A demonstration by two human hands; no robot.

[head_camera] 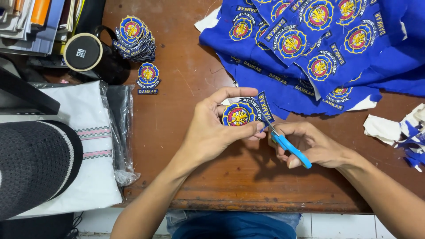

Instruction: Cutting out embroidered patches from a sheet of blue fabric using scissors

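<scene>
My left hand [211,130] pinches a round blue, yellow and red embroidered patch [239,114] between thumb and fingers, just above the wooden table [186,177]. A small blue strip patch sticks up at its right edge. My right hand [310,144] grips blue-handled scissors [290,149], their blades reaching up to the patch's right side. The blade tips are partly hidden by the patch and my fingers.
A sheet of blue cloth [318,48] covered with uncut patches lies at the back right. Cut patches [135,37] are stacked at the back left by a black mug [90,55]. White and blue scraps [398,130] lie at the right; bagged fabric [88,141] and a dark cap [35,163] lie at the left.
</scene>
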